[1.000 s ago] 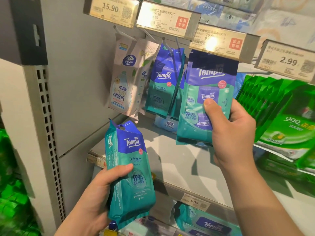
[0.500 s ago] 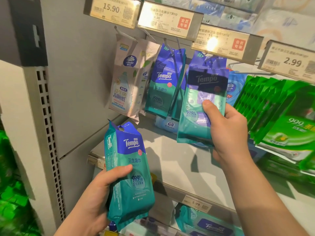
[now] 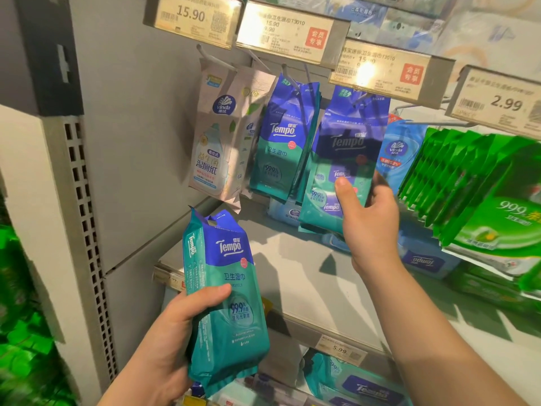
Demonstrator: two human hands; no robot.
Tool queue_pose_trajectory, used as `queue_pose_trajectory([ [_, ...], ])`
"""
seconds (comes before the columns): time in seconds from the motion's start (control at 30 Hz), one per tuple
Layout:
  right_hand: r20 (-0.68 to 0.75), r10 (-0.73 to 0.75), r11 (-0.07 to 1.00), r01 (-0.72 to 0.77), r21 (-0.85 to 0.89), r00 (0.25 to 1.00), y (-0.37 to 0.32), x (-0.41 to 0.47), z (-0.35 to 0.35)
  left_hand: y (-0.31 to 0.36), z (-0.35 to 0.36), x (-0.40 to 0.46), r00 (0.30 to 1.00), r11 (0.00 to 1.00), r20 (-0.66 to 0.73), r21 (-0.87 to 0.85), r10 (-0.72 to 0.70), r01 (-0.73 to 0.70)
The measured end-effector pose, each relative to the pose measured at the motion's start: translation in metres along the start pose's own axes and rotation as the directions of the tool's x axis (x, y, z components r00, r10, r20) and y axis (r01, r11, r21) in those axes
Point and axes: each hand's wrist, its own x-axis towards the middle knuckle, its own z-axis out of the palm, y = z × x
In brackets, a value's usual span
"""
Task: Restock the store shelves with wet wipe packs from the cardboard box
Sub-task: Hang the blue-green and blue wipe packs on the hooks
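My left hand [image 3: 172, 332] grips a blue and teal Tempo wet wipe pack [image 3: 225, 294] upright, low in front of the shelf. My right hand [image 3: 369, 218] holds a second Tempo pack [image 3: 336, 159] by its lower part, thumb on the front. That pack's top hole is up at a metal peg [image 3: 361, 96] under the price tags. Beside it on the left, several Tempo packs [image 3: 281, 142] hang on another peg. The cardboard box is out of view.
White Vinda packs [image 3: 216, 142] hang at the far left of the row. Green wipe packs [image 3: 474, 183] hang at the right. Price tags [image 3: 289, 30] run above the pegs. A grey shelf board [image 3: 292, 273] lies below, with blue packs at its back.
My right hand has carried its pack up and back toward the peg, so the pack's top now reaches the hook. My left hand and its pack have stayed in place.
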Motion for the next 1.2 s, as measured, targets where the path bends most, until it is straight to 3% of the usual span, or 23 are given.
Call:
queue_pose_trajectory([
  [0.23,0.023,0.018,0.999,-0.019,0.034,1.0,0.01,0.0,0.005,-0.004,0.001,0.001,1.0,1.0,0.011,0.003,-0.015,0.015],
  [0.5,0.058,0.13,0.987,-0.123,-0.101,0.99,0.023,-0.016,-0.004,-0.004,0.004,0.005,0.994,0.999,0.109,-0.02,-0.033,0.035],
  [0.7,-0.03,-0.078,0.958,0.066,-0.278,0.997,0.019,-0.055,-0.01,0.004,0.01,0.011,0.99,1.0,0.137,-0.001,0.028,-0.028],
  [0.77,0.063,-0.076,0.966,0.089,-0.241,0.995,0.012,-0.069,-0.007,0.007,0.012,0.016,0.986,0.998,0.151,0.001,0.066,-0.067],
  [0.87,0.311,0.129,0.981,-0.076,-0.178,0.942,-0.005,-0.08,-0.002,0.012,0.019,0.021,0.971,0.994,0.21,-0.01,0.112,-0.112],
  [1.0,0.546,0.379,0.923,-0.259,-0.286,0.748,-0.02,-0.088,0.007,0.02,0.034,0.027,0.943,0.992,0.309,-0.058,0.123,-0.11],
  [1.1,0.663,0.445,0.864,-0.484,-0.141,0.602,-0.026,-0.096,0.01,0.024,0.039,0.033,0.928,0.991,0.353,0.01,0.122,-0.134],
  [1.17,0.671,0.379,0.87,-0.493,-0.023,0.637,-0.028,-0.098,0.011,0.028,0.041,0.037,0.926,0.989,0.355,0.026,0.125,-0.143],
  [1.2,0.641,0.337,0.902,-0.431,-0.012,0.689,-0.028,-0.097,0.012,0.031,0.041,0.04,0.929,0.987,0.344,0.033,0.136,-0.157],
])
